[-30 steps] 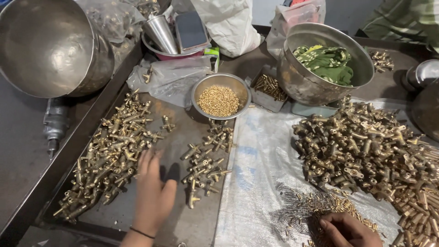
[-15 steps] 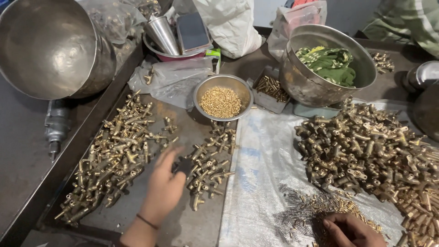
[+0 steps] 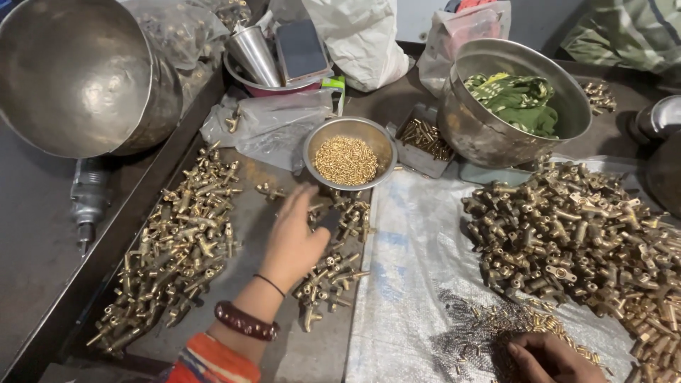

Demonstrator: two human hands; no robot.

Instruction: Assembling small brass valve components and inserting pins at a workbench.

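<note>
Left hand [image 3: 298,245], fingers spread and holding nothing, lay over the small brass fittings [image 3: 333,273] mid-tray, while the right hand [image 3: 546,358], grip state unclear, rested among pins [image 3: 475,333] at the surface's near edge.

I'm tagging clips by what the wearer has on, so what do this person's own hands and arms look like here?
Both hands are bare, with no gloves. The left hand has a thin black band at the wrist, then a chunky dark reddish-brown bracelet, and below that the cuff of an orange-red sleeve with a light stripe. Only part of the right hand shows at the bottom edge; nothing worn is visible on it.
</note>
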